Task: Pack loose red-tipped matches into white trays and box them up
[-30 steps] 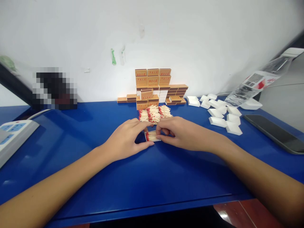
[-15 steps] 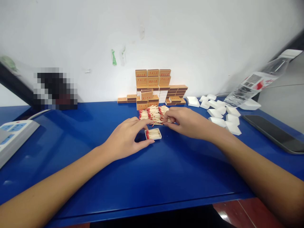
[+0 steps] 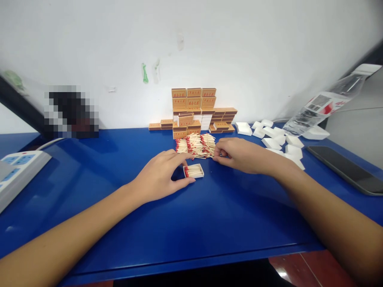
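Note:
A small white matchbox tray (image 3: 200, 175) holding red-tipped matches sits on the blue table. My left hand (image 3: 160, 175) curves around its left end, with the thumb at the near side and fingers at the far side. Just behind the tray spreads a heap of loose matches (image 3: 196, 144), heads mostly toward the left. At the heap's right edge, my right hand (image 3: 239, 154) has thumb and fingers pinched together on match ends. How many matches it grips is hidden by the fingers.
Stacked matchboxes (image 3: 194, 103) stand against the wall behind the heap. White empty trays (image 3: 271, 143) lie scattered at right, beside a tilted plastic bottle (image 3: 323, 104) and a phone (image 3: 347, 167). A power strip (image 3: 22, 171) is at far left.
My right hand has shifted slightly right and down, from over the heap to its right edge, uncovering more matches. My left hand keeps its place around the tray.

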A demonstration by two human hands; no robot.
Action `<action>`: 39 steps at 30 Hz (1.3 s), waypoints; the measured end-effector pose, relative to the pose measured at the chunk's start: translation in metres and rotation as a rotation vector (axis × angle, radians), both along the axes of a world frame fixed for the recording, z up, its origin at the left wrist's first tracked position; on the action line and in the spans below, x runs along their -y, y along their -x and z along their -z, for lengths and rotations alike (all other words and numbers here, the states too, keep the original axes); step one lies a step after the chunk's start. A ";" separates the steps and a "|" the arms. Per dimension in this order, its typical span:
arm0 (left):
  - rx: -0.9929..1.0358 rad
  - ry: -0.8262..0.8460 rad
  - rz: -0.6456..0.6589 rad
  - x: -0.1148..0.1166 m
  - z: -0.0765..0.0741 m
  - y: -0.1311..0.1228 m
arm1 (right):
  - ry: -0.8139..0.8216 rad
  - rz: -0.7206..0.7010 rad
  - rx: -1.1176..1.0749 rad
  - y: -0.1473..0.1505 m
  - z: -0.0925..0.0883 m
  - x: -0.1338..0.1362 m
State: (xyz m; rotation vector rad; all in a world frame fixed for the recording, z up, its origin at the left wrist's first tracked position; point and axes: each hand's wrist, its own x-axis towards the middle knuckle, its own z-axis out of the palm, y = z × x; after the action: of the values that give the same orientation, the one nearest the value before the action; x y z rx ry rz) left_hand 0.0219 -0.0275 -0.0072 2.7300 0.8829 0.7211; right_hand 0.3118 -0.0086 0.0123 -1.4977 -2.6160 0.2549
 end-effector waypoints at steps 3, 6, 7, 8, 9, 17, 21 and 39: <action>0.000 -0.004 -0.004 0.000 0.000 0.000 | 0.010 -0.019 -0.013 -0.005 -0.001 -0.001; -0.001 0.012 -0.008 0.001 0.000 -0.001 | 0.005 -0.013 -0.028 -0.008 -0.007 -0.001; -0.001 0.021 -0.012 0.001 0.000 -0.001 | 0.007 -0.004 -0.046 -0.007 -0.010 0.001; 0.000 0.032 -0.016 0.001 0.000 -0.001 | 0.015 0.000 -0.071 -0.005 -0.013 0.003; 0.000 0.043 -0.020 0.002 0.000 -0.002 | 0.029 -0.008 -0.099 -0.002 -0.016 0.006; 0.011 0.060 -0.004 0.004 -0.001 -0.002 | 0.097 -0.206 -0.171 0.040 -0.017 0.041; 0.010 0.037 0.008 0.005 -0.002 -0.002 | 0.099 -0.229 -0.134 0.044 -0.013 0.046; 0.001 0.020 0.011 0.005 -0.003 -0.002 | 0.074 -0.221 -0.184 0.038 -0.014 0.039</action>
State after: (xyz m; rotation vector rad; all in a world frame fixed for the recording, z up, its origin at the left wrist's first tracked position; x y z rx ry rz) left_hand 0.0240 -0.0320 -0.0044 2.7147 0.8701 0.7072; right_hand 0.2734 -0.0476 0.0264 -1.1417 -2.6453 0.4901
